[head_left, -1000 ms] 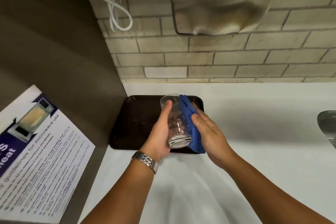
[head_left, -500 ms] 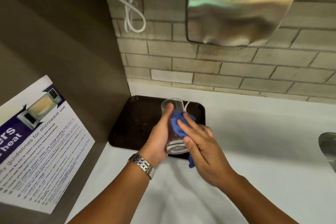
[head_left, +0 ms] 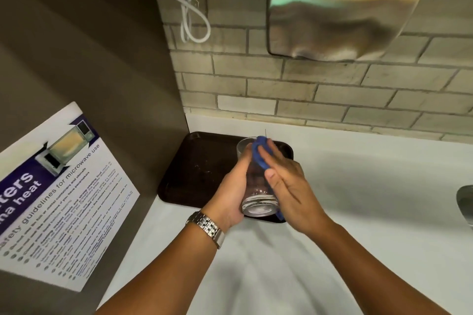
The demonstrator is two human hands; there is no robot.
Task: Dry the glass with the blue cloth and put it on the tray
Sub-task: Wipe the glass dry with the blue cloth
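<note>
Two hands busy at frame centre, both closed on their loads. Left hand (head_left: 231, 190) wrapped around the glass (head_left: 256, 184), gripping from the 9 o'clock side, base tilted toward the camera, mouth pointing to 12 o'clock. Right hand (head_left: 286, 186) pressing the blue cloth (head_left: 259, 155) against the wall of the glass from 3 o'clock. Compared with a second ago: cloth bunched higher, now up at the rim instead of spread flat down the side; fingers slid forward along the glass. Probably wiping stroke by stroke toward the mouth, drying still in hand. Glass held in the air over the near right part of the dark tray (head_left: 199, 174), not yet set down. Placement still to come.
</note>
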